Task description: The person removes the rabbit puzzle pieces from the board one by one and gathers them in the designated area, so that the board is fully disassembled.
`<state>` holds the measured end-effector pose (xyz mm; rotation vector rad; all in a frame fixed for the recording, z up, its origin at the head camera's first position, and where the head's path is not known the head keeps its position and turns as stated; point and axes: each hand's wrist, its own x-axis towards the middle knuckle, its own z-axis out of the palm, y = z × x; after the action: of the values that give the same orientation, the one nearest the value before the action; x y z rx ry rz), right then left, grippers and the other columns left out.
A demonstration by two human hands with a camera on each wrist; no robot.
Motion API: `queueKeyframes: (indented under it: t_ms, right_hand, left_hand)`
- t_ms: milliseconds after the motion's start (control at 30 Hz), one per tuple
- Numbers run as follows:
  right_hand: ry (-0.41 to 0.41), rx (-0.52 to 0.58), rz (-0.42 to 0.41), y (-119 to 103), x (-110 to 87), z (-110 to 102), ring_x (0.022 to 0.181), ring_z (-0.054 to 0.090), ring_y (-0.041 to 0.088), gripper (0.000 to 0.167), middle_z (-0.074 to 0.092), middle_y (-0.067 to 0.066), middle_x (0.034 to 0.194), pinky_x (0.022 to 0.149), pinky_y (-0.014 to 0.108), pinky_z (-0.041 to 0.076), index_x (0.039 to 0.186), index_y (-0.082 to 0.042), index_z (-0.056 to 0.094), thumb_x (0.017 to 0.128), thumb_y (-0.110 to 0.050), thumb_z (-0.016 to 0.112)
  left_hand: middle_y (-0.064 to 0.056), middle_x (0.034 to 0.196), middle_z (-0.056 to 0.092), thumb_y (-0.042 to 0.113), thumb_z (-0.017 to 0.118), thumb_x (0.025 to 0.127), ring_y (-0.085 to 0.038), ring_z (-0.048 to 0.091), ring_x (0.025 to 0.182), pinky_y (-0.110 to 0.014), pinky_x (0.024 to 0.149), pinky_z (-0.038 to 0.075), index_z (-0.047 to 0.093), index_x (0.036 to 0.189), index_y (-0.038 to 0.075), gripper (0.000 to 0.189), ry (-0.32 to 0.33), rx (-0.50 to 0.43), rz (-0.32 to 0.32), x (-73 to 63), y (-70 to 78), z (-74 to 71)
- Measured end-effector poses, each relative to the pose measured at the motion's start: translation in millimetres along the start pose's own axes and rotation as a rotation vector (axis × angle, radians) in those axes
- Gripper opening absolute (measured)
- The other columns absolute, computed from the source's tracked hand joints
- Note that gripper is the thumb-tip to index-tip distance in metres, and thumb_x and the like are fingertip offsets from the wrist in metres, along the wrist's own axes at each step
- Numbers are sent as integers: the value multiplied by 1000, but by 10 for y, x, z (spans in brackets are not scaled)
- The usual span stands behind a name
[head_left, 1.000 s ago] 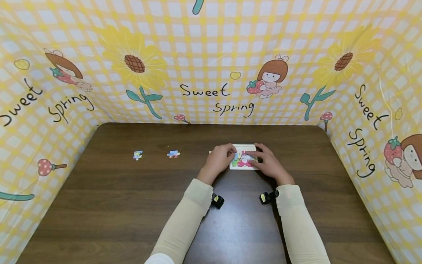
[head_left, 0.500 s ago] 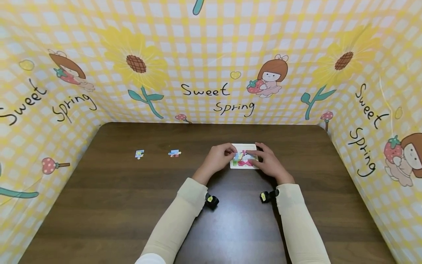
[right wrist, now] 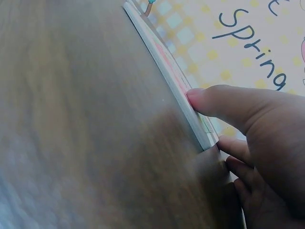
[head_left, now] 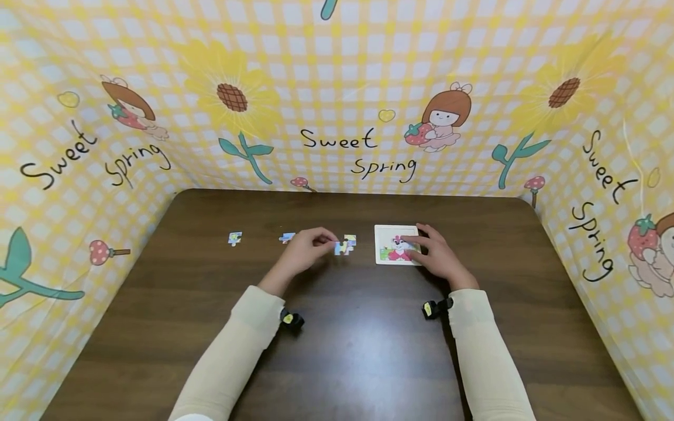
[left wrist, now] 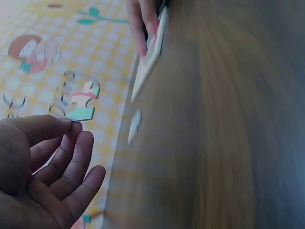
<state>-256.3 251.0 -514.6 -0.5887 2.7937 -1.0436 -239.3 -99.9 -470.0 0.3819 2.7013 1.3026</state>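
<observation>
1. Since the L hand has its grip on just one edge of the held piece, thumb against finger, the piece could twist or drop; most of it sticks out past the fingertips.

2. From where I'm standing, it's up off the tabletop, L of the board & close to a loose piece. A low swing could knock that one aside.

3. Another loose piece is partly hidden behind the L hand, so a knuckle might brush it, esp. if the hand backs up w/o a look.

4. R hand isn't clenched: thumb & a finger rest on the rabbit picture, others by the board's R edge. Uneven pressure could slide the board, b/c the wood looks smooth.

5. Upper L of the board looks bare, so pieces next to the gap may shift if nudged; prob. little there to brace them.

6. Far-L piece has similar blues: mix-up risk, imo.
</observation>
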Motion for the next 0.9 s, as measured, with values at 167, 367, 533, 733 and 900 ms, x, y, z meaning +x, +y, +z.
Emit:
queueKeyframes:
  t_ms: [167,367,533,733,900]
  right_hand:
    - [-5,-19,2,11,15,-3,145,12,37,42,24,16,157,111,59,21,135,-16,60,95,-26,65]
    - [-5,-19,-5,18,13,-2,145,12,38,42,23,17,157,110,59,22,136,-16,60,95,-26,65]
    - [4,-16,-9,15,-6,-18,145,12,39,41,23,18,157,109,61,22,135,-14,60,95,-25,64]
    - [5,-15,-16,-3,-14,-14,145,12,39,41,24,18,156,110,61,21,134,-13,61,95,-24,65]
    - [1,-9,-27,-17,-7,-5,144,13,40,41,24,20,156,109,61,21,134,-13,61,95,-24,65]
  left_hand:
    - [-3,103,68,28,64,96,-19,62,94,-36,77,51,70,105,16,16,25,17,-50,-196,-224,-306]
    - [-8,104,68,25,63,96,-22,62,95,-37,78,49,70,108,12,19,46,70,-82,-449,-490,-697]
    - [-8,103,67,29,61,98,-23,60,94,-38,78,48,69,109,10,24,54,124,-121,-661,-689,-1012]
    - [-9,99,68,31,59,99,-23,61,91,-35,77,49,68,112,6,31,49,132,-189,-915,-932,-1291]
    - [-9,98,69,29,58,99,-22,63,91,-35,76,52,66,114,2,32,0,119,-229,-1107,-1052,-1453]
